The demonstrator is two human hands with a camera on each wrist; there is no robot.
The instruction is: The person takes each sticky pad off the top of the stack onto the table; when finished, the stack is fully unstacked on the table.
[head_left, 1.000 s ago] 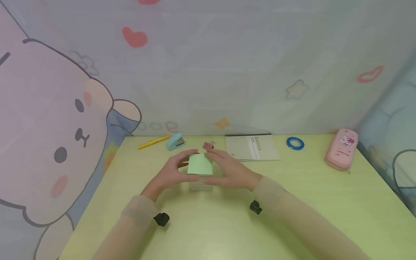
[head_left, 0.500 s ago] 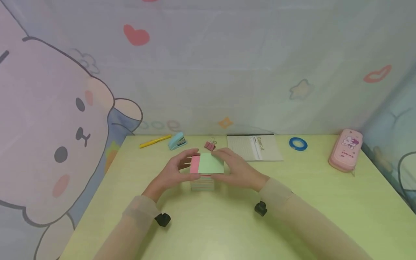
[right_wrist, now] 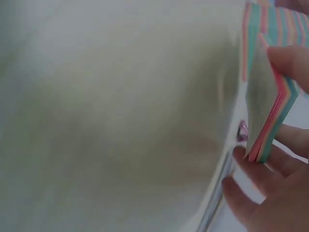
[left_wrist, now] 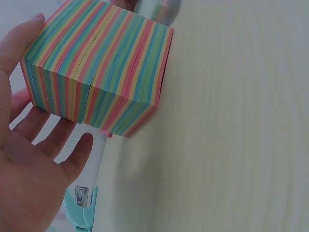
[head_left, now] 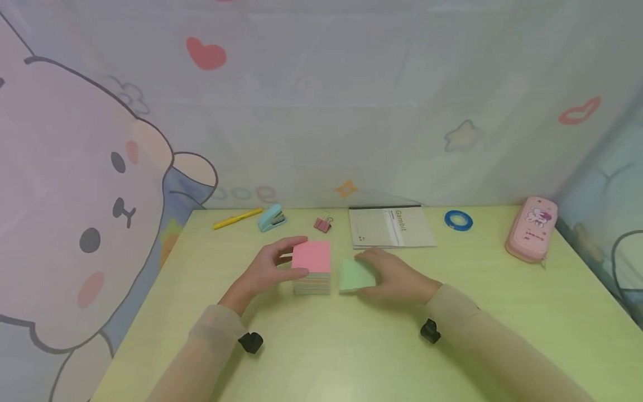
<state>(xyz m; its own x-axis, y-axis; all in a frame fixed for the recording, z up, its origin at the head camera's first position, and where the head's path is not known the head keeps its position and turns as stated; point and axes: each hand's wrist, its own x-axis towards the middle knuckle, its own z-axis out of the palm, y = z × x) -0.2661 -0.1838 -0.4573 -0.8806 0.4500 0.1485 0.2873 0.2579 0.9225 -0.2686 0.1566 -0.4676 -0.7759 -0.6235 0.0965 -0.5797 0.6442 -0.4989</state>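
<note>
A tall block of stacked coloured paper notes (head_left: 311,258) stands on the table with a pink sheet on top. My left hand (head_left: 264,269) holds it from the left, thumb at the near side and fingers at the far side. Striped pink, yellow, green and blue edges of the block (left_wrist: 104,58) fill the upper left wrist view. To the right of the block, my right hand (head_left: 399,277) pinches a thin pad of notes (head_left: 354,276) with a green top, tilted and apart from the block. Layered edges show on this pad (right_wrist: 276,113) in the right wrist view.
Along the table's back edge lie a yellow pen (head_left: 238,218), a light-blue stapler (head_left: 272,218), a pink binder clip (head_left: 323,224), a notebook (head_left: 392,227), a roll of blue tape (head_left: 458,220) and a pink pencil case (head_left: 532,230). A printed curtain (head_left: 321,111) hangs behind.
My right hand has slid the green-topped pad off the block to the right and lowered it beside the block, uncovering the pink sheet. The left hand has stayed at the block.
</note>
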